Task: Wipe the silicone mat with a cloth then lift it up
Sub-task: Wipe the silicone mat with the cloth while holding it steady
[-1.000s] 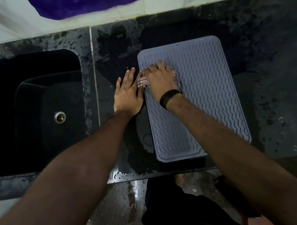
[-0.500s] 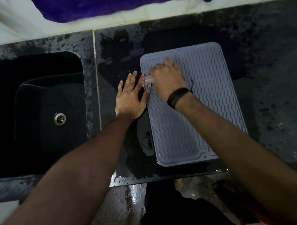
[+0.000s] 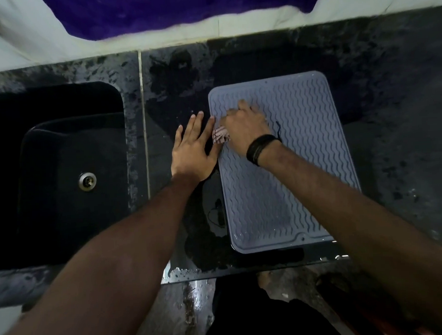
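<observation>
Silicone mat (image 3: pixel 302 148); cloth (image 3: pixel 220 137) mostly under right hand (image 3: pixel 246 130)

Wavy-ribbed matt mat (image 3: pixel 302 148), wet glossy counter (image 3: pixel 181 93)

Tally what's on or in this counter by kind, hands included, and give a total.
Hands: 2, left hand and right hand
Mat: 1
Cloth: 1
Sink: 1
Drain: 1
Wristband: 1
Total: 7

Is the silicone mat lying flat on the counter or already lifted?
Flat. The silicone mat lies on the counter, no edge raised; the right hand presses the cloth on it.
</observation>
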